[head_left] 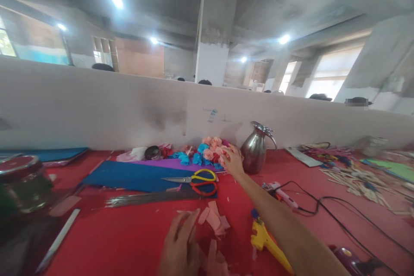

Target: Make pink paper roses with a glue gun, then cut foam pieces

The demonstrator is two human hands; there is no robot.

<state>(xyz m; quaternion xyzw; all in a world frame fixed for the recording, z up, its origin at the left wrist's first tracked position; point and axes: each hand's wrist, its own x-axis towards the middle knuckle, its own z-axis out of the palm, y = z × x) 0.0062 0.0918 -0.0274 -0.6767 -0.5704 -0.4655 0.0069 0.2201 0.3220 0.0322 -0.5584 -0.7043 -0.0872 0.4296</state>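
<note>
My right hand [233, 163] reaches to the pile of crepe-paper flowers by the partition, its fingers closed on a peach paper flower [223, 152]. Blue paper flowers [185, 158] lie just left of it. Close to me, my left hand [181, 241] hovers low over the red table, slightly blurred, fingers loosely bent and apart, with nothing visible in it. Beside it are loose peach paper strips [212, 217]. Scissors [194, 179] with yellow and red handles rest on blue sheets [129, 174], behind a bundle of thin wires [142, 199].
A steel jug [255, 148] stands right of the flowers. Under my right forearm lies a yellow glue gun [267, 241]; a pink corded tool [284, 196] is farther right. Wooden sticks [359, 181] are scattered at right. A jar [27, 185] stands left, near a white stick [58, 241].
</note>
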